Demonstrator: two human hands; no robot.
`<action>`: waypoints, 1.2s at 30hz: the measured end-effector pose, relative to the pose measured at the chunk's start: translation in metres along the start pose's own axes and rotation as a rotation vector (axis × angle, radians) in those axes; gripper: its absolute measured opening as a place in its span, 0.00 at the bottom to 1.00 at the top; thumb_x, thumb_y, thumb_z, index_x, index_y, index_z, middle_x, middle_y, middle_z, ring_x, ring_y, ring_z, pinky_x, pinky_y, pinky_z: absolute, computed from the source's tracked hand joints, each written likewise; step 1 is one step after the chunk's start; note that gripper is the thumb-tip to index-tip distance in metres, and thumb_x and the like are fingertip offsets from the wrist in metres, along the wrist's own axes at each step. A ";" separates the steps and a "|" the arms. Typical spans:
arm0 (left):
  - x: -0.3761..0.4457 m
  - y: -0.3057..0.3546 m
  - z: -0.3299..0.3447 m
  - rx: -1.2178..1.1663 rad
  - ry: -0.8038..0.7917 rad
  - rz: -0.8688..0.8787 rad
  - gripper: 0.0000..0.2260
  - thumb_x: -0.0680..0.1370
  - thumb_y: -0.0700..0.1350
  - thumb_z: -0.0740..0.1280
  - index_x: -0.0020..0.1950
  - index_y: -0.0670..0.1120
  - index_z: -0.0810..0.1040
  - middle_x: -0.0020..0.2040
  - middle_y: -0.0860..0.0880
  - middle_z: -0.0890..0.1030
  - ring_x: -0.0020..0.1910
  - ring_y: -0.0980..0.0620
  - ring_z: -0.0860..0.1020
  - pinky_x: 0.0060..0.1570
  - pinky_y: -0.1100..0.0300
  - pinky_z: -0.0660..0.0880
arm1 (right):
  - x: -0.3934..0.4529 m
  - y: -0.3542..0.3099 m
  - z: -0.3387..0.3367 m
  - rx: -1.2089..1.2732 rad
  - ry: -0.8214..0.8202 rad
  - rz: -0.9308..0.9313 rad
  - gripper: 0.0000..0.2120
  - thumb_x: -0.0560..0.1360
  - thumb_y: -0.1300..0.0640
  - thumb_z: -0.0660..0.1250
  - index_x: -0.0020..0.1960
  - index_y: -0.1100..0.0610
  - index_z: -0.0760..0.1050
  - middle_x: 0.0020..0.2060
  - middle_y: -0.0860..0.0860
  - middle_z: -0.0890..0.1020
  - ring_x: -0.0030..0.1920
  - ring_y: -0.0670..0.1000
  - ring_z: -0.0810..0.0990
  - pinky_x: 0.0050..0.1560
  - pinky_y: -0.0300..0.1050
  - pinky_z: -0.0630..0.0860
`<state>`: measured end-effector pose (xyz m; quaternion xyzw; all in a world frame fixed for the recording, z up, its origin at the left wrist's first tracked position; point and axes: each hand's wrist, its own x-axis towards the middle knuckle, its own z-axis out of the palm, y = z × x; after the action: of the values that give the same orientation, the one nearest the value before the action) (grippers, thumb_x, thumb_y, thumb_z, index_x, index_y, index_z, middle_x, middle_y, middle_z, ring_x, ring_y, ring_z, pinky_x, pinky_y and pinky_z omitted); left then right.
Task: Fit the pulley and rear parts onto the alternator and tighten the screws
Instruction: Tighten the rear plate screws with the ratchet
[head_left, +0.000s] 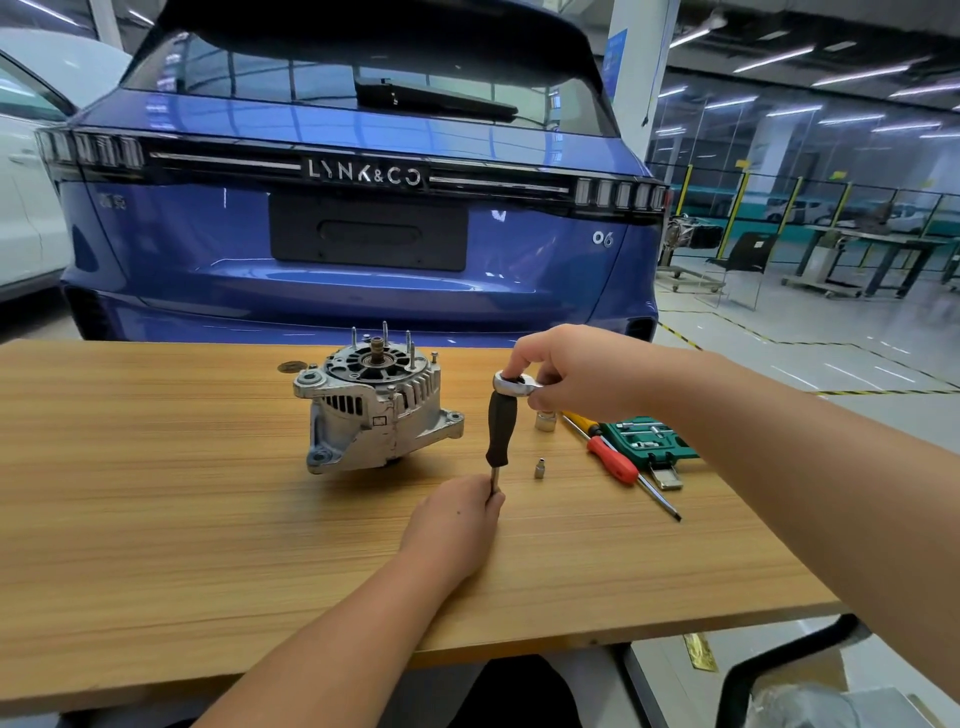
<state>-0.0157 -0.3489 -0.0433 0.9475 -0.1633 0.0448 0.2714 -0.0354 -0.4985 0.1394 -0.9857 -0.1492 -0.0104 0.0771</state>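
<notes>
A silver alternator (376, 405) stands on the wooden table (156, 493) with its shaft and several studs pointing up. To its right a black-handled driver (502, 428) stands upright. My left hand (457, 519) pinches the metal shank at its lower end. My right hand (566, 371) grips a chrome ratchet head (514, 384) set on top of the handle. A large socket (545, 420) and a small socket (540, 468) sit on the table near the driver.
A red-handled screwdriver (615, 462) and a yellow-handled one (581, 422) lie at the right beside a green socket case (649, 441). A dark round disc (290, 367) lies behind the alternator. A blue car stands just beyond the table's far edge.
</notes>
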 end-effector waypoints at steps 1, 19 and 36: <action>0.000 0.000 0.000 0.000 0.000 0.001 0.12 0.84 0.55 0.58 0.58 0.52 0.78 0.47 0.54 0.80 0.47 0.54 0.78 0.51 0.53 0.79 | 0.000 -0.001 0.001 0.000 0.001 -0.003 0.14 0.80 0.54 0.69 0.61 0.38 0.74 0.38 0.40 0.81 0.34 0.38 0.77 0.32 0.33 0.67; -0.003 0.000 -0.004 -0.013 -0.020 -0.002 0.11 0.84 0.53 0.58 0.52 0.50 0.77 0.48 0.50 0.79 0.48 0.49 0.77 0.47 0.53 0.75 | -0.001 -0.024 0.107 1.607 0.519 0.448 0.22 0.80 0.35 0.58 0.59 0.51 0.77 0.52 0.51 0.86 0.58 0.50 0.81 0.63 0.53 0.72; -0.013 -0.009 -0.049 0.078 0.062 0.032 0.12 0.84 0.53 0.54 0.47 0.52 0.73 0.44 0.52 0.80 0.47 0.48 0.79 0.51 0.50 0.75 | 0.044 -0.080 0.084 1.692 0.639 0.060 0.10 0.73 0.56 0.64 0.50 0.60 0.76 0.32 0.53 0.81 0.32 0.50 0.81 0.35 0.47 0.80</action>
<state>-0.0247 -0.3115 -0.0083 0.9527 -0.1683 0.0848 0.2382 -0.0173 -0.3975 0.0700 -0.5533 -0.0527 -0.1685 0.8141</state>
